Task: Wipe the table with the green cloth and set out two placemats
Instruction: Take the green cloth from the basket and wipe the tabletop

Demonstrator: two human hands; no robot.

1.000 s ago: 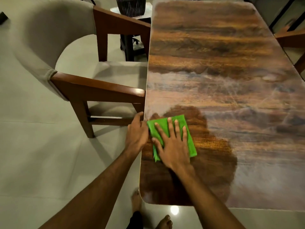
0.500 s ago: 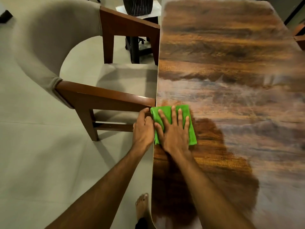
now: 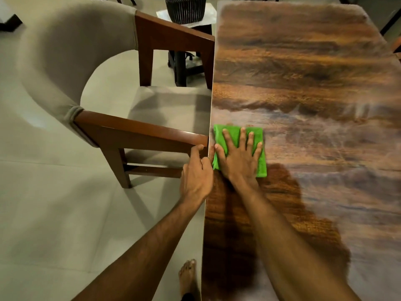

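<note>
Head view has the right hand (image 3: pixel 238 158) spread flat, fingers splayed, pressing the folded green cloth (image 3: pixel 233 135) onto the table (image 3: pixel 303 61) right at its left edge, about midway along its length. The left hand (image 3: pixel 196 177) sits against that same edge just beside the cloth, fingers partly curled and the forefinger reaching up to the tip of the chair armrest (image 3: pixel 141 133); whether it grips the edge cannot be told. With the cloth this close to the rim, a stroke leftward would likely push it over the side or bunch it against the left hand. That forefinger also lies where armrest meets table and could be nipped if the chair (image 3: pixel 65 61) shifts. A dark wiped patch (image 3: pixel 271 213) covers the near left part only; a pale haze lies across the far and right parts, so uneven pressure would probably leave streaks. The chair stands tight against the left side, hampering a walk along it, and a bare foot (image 3: pixel 187 272) stands near the table's near corner. A dark striped basket (image 3: pixel 185 8) sits beyond the chair. No placemats are in view.
</note>
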